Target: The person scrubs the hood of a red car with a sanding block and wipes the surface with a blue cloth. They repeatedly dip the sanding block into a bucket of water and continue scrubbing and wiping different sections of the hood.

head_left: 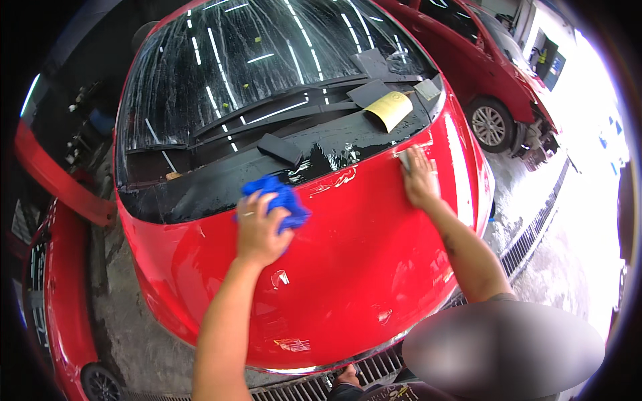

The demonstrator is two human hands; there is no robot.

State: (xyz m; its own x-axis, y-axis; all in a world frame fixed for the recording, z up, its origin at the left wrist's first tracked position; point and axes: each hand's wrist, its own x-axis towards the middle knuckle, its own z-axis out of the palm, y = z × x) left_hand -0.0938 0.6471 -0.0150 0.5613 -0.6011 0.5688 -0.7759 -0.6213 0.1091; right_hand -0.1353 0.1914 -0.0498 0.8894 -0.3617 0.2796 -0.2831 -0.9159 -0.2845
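My left hand (261, 230), with a ring on one finger, is closed on a crumpled blue cloth (281, 200), which lies against the red car's hood (334, 267) near the windshield end. Farther right, my right hand (421, 179) presses a pale grey flat pad (404, 160) to the hood close to its rear edge. Fingers hide most of that pad, so its exact kind cannot be told. A dark block (279, 149) rests beyond the cloth, on the black cowl. Beyond my right hand lie a curved yellow sheet (389, 110) and a dark sheet (368, 93).
The wet windshield (267, 60) with its wipers (281, 107) rises behind the hood. Another red car (481, 67) stands at the right, its front end partly stripped. Red bodywork (67, 301) is at the left. A floor drain grate (531, 240) runs alongside. A blurred patch covers the lower right.
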